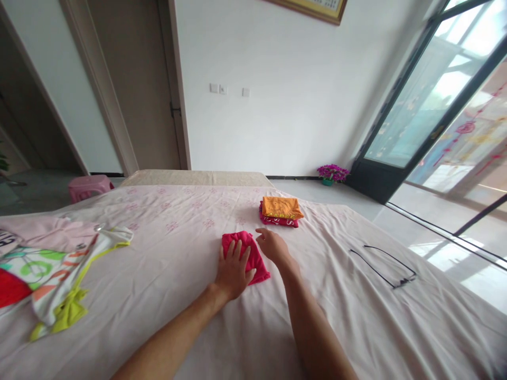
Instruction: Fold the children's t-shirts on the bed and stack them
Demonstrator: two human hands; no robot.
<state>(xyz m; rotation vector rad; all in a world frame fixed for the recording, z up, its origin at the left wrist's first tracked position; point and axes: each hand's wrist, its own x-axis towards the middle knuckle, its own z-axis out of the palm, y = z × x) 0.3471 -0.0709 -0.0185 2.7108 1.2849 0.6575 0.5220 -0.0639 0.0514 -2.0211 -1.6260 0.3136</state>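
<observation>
My left hand (233, 269) lies flat with fingers spread on a folded bright red garment (253, 258), pressing it to the bed sheet. Just right of the garment's upper edge is my right hand (273, 246), fingers loosely bent, with a small gap between thumb and forefinger and nothing visible in it. Beyond it sits a small stack: a folded orange garment (282, 207) on top of a folded dark red one (279, 221) with white lettering.
Loose clothes (51, 264) in pink, white, green and red spread over the bed's left side. Eyeglasses (400, 282) lie on the wrinkled sheet (336, 316) at right. A pink stool (90, 184) and purple flowers (332, 171) stand on the floor beyond the bed.
</observation>
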